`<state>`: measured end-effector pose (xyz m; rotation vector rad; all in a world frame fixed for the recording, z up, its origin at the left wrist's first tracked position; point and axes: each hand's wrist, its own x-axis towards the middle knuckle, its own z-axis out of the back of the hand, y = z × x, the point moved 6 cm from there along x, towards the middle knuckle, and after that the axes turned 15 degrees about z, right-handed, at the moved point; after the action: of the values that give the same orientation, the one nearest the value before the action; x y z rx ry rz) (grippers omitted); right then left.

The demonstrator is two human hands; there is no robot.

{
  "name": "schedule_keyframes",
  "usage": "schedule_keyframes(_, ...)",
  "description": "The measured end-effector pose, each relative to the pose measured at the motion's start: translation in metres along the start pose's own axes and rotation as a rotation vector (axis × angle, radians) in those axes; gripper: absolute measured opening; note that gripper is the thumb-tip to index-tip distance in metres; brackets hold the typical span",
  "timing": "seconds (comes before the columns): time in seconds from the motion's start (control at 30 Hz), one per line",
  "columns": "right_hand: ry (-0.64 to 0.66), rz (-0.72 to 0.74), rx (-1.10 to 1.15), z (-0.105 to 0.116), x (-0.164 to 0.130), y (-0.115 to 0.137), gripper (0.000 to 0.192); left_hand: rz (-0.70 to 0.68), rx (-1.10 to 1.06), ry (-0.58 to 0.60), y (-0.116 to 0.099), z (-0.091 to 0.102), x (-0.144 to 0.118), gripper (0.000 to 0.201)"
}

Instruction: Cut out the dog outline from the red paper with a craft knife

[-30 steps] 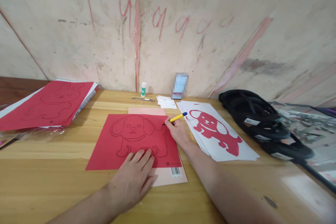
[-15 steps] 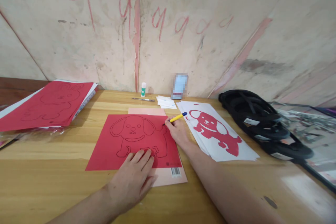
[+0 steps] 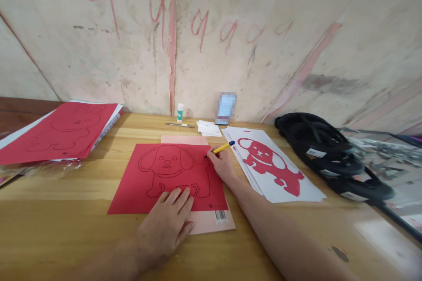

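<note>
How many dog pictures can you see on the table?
2. One is a dog outline on the red sheet under both hands. The other is a red dog cut-out on the white stack to its right. Sheets lower in the stacks may hide more.

Dog outline sheet (image 3: 171,175) left of cutout sheets (image 3: 273,167).

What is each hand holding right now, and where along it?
The right hand grips the yellow pen low on its barrel, near the tip, blue cap end pointing away. The left hand holds nothing; it lies flat on the red sheet.
</note>
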<state>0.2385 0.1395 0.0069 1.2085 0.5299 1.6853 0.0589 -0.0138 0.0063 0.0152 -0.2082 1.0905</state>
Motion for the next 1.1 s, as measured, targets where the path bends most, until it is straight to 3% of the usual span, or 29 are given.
schedule_keyframes(1.1,0.011,0.012,0.012,-0.0002,-0.0009,0.0005,0.016,0.017,-0.034,0.036,0.0010,-0.0003,0.0006,0.048)
